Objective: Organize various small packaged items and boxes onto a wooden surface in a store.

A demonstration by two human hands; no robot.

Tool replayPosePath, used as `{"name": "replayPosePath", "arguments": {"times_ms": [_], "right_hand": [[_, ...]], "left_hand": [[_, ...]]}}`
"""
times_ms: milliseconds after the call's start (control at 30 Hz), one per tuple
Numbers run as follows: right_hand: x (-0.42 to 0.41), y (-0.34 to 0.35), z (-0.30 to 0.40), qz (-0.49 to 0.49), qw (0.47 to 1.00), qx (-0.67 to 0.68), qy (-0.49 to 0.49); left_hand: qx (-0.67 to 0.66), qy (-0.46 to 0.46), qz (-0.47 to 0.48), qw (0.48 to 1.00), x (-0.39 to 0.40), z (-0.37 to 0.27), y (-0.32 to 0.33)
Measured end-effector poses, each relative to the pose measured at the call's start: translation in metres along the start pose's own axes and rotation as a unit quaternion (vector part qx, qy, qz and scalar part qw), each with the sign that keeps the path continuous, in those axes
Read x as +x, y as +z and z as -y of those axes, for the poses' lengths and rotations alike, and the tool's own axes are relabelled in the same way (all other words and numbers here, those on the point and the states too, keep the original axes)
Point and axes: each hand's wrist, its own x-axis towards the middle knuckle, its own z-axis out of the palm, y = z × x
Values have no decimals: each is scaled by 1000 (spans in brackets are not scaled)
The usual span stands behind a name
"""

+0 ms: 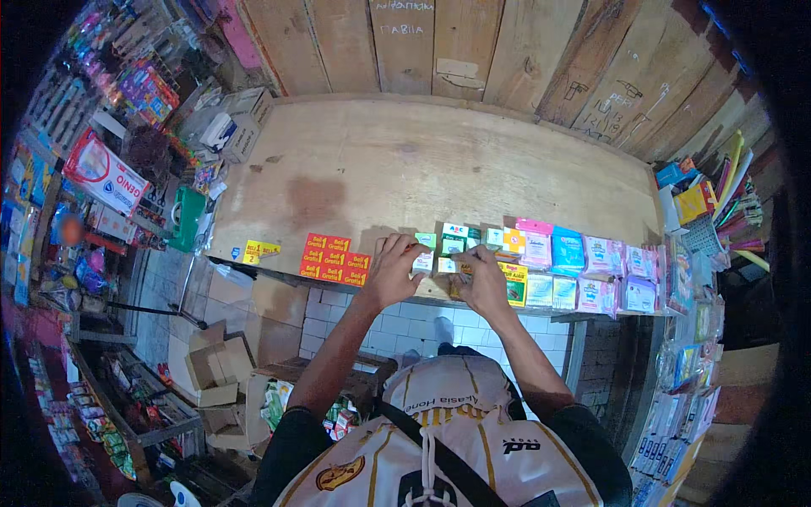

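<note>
My left hand (391,271) is at the front edge of a plywood table (405,158), fingers and thumb around a small white and green box (422,262). To its right, my right hand (485,283) pinches a small brown and yellow box (465,267), partly hidden by the fingers. Between my hands stands a small pale box (446,265). Behind it is a green and white ABC box (454,238). Left of my left hand lies a block of red boxes (332,259) with yellow print. A yellow and green box (516,283) sits just right of my right hand.
Pink and white plastic packs (599,255) and a blue pack (568,249) line the table's right front. Small yellow packs (260,251) lie at the left. A carton (244,123) stands at the back left, before a plank wall (405,51). Open cardboard boxes (218,364) are below.
</note>
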Motion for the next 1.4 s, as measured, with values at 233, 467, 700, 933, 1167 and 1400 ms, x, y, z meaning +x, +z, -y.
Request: {"name": "replayPosePath", "arguments": {"times_ms": [233,467,700,933,1167,1400], "right_hand": [[-4,1,4,12,1000,-4,-2],[-7,3,3,36,999,-11,-25],[-14,6,-9,31,998,24,-51],[-20,1,-1,66,996,41,-38],[-20,5,-1,72,996,54,-22],[-22,4,-3,63,997,10,-37]], "left_hand": [[39,14,8,999,3,1,2],[38,20,18,999,1,5,8],[24,-3,78,997,-3,-9,-1],[28,13,53,998,-10,-11,3],[30,7,60,998,-10,-9,6],[24,13,35,999,-15,-10,5]]}}
